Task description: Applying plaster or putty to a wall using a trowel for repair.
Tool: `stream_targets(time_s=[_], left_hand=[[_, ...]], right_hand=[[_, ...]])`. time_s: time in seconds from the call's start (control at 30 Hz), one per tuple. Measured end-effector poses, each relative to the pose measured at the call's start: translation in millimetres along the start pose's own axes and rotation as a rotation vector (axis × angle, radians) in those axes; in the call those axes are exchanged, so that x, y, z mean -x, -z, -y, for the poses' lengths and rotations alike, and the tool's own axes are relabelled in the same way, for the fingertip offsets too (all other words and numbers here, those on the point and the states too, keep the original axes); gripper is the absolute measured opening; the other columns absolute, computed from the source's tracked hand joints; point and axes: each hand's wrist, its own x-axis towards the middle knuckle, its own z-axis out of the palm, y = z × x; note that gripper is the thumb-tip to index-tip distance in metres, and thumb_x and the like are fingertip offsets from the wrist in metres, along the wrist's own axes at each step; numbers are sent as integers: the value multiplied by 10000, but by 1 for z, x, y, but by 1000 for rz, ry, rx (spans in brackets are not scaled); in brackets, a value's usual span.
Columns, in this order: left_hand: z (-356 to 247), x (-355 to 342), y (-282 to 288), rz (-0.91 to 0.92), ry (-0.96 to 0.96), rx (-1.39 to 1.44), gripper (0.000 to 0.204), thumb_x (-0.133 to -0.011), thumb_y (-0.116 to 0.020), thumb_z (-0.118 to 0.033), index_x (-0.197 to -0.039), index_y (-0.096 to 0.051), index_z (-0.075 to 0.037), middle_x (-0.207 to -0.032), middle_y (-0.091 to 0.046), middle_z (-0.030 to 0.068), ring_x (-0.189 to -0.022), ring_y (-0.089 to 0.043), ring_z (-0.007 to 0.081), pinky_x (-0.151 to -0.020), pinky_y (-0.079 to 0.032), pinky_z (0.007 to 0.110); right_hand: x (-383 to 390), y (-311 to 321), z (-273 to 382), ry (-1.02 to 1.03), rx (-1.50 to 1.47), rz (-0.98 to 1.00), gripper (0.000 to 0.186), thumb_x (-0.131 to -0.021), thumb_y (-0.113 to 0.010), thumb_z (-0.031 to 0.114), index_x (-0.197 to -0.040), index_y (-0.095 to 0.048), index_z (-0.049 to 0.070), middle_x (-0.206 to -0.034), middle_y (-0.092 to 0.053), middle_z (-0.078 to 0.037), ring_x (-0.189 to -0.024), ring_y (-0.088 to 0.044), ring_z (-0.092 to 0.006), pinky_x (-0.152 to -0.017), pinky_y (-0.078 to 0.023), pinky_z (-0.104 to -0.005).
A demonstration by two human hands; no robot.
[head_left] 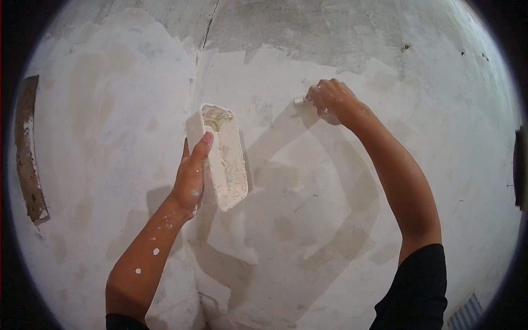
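Note:
My left hand [190, 175] grips a white rectangular plastic trough [229, 165], coated inside with creamy white paste and tilted with its opening toward the view. Higher up and to the right, my right hand [333, 100] is closed round a small tool [300, 100], probably a scraper, mostly hidden by the fingers; its pale, paste-smeared end is at the patched wall [264, 82]. Whether that end touches the surface I cannot tell. White splashes dot my left forearm and both hands.
Bare grey plaster [341, 27] shows along the top, with a crack running down to a corner line. A weathered brown strip [28, 148] is at the far left, a dark edge [517, 168] at the far right, and a blue striped thing [465, 316] at lower right.

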Motion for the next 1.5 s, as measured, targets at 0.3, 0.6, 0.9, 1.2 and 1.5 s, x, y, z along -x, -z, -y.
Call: stream_targets(time_s=[0.3, 0.6, 0.9, 1.2, 1.5], left_hand=[[-4, 2, 7, -102, -71, -75, 785, -901, -477, -575, -1436, -236, -54, -1293, -452, 194, -1184, -507, 275, -985, -446, 393], [-7, 5, 0, -148, -38, -97, 755, -918, -423, -582, -1431, -273, -48, -1332, -453, 173, -1200, -503, 269, -1001, -433, 392], [-3, 0, 1, -111, -63, -87, 741, -910, -479, -550, -1428, -267, -63, -1299, -474, 152, -1186, -510, 258, -992, -433, 386], [-5, 4, 5, -196, -102, -111, 726, -917, -470, -545, -1421, -293, -53, -1304, -480, 154, -1183, -513, 251, -986, -435, 376], [2, 5, 3, -153, -91, -40, 657, -939, -447, -509, -1393, -339, -47, -1266, -516, 145, -1136, -552, 238, -959, -465, 374]], right_hand=[[43, -51, -16, 3, -285, 92, 178, -777, -660, 124, -925, -679, 27, -854, -668, -189, -850, -647, -327, -751, -511, -416], [6, -54, 28, -140, -574, -120, 196, -869, -568, 147, -965, -672, 11, -884, -663, -217, -821, -640, -380, -743, -502, -439], [-16, -149, -1, -355, -14, -475, 411, -886, -490, 176, -1258, -524, 4, -1257, -551, -205, -1175, -517, -367, -1025, -375, -494], [13, -86, 71, -252, -342, 167, 346, -923, -407, 178, -1208, -564, 59, -1121, -629, -203, -1066, -602, -340, -946, -438, -473], [-36, -68, -76, -681, -293, -442, 427, -970, -386, 300, -900, -699, 18, -892, -681, -197, -879, -662, -370, -769, -516, -452]])
